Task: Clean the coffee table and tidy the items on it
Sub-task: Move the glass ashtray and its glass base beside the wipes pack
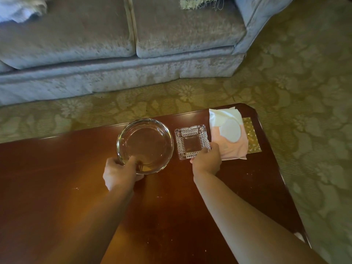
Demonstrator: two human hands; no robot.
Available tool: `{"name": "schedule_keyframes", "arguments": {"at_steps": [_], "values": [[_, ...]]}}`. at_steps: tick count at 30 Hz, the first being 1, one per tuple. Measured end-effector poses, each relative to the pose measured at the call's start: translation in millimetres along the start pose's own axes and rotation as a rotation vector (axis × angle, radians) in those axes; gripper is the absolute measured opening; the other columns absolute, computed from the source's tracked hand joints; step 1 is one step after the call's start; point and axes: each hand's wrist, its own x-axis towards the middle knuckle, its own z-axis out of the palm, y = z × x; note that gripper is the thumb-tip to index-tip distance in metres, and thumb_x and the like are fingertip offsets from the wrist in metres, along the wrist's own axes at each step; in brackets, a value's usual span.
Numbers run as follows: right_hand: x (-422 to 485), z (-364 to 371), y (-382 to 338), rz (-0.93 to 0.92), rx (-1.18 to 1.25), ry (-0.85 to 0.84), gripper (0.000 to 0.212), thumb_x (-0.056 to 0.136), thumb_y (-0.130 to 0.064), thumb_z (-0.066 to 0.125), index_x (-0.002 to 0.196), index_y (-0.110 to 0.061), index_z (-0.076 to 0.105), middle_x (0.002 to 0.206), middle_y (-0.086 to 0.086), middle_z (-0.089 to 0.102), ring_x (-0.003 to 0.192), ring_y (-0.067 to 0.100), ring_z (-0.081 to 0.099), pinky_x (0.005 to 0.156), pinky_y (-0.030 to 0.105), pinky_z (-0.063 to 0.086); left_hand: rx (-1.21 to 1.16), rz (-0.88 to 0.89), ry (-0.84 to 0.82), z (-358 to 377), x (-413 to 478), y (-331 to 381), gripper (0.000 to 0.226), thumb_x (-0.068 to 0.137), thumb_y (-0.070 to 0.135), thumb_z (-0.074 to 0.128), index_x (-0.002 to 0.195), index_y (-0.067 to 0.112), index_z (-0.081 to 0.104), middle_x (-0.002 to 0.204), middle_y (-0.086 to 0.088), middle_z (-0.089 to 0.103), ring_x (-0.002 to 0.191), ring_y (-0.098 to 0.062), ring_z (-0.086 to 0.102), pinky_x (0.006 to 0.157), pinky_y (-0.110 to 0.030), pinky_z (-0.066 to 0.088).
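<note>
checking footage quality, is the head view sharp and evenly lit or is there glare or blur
Head view: uneven light, a warm glare streak on the coffee table near the left hand; sofa slightly soft; wide-angle bend at edges; round glass dish and square glass ashtray fairly sharp.

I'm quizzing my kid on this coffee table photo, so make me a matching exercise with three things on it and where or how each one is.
Things:
1. round glass bowl
2. square glass ashtray
3. pink wipes pack

States:
A. lying at the table's far right corner
B. gripped at its rim by the left hand
C. gripped at its corner by the right hand

Pairs: 1-B, 2-C, 3-A
</note>
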Motion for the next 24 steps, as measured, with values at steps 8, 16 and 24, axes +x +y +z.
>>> {"name": "schedule_keyframes", "arguments": {"at_steps": [8,16,24], "values": [[-19,-7,3,-0.064,-0.009,-0.058,0.037,0.108,-0.015,0.051,0.144,-0.011,0.058,0.144,0.008,0.06,0.122,0.035,0.069,0.102,0.055,0.058,0.042,0.05,-0.05,-3,-8,7,0.031,0.068,0.034,0.074,0.093,0.022,0.058,0.091,-0.005,0.069,0.044,-0.015,0.072,0.073,-0.053,0.067],[-17,-23,2,-0.083,-0.122,-0.105,0.021,0.107,-0.025,0.058,0.12,-0.012,0.069,0.113,0.01,0.076,0.104,0.032,0.076,0.091,0.053,0.063,0.105,0.059,-0.071,-21,-15,-12,0.034,0.065,0.04,0.076,0.091,0.031,0.055,0.093,-0.005,0.07,0.048,-0.021,0.075,0.074,-0.056,0.066],[-13,-40,-12,-0.193,-0.242,-0.08,0.026,0.1,-0.015,0.064,0.078,-0.003,0.072,0.072,0.013,0.074,0.068,0.03,0.076,0.069,0.049,0.066,0.147,0.059,-0.032,-30,-12,-28,0.027,0.081,0.03,0.079,0.091,0.031,0.053,0.089,-0.003,0.071,0.048,-0.024,0.075,0.075,-0.055,0.066]]}}
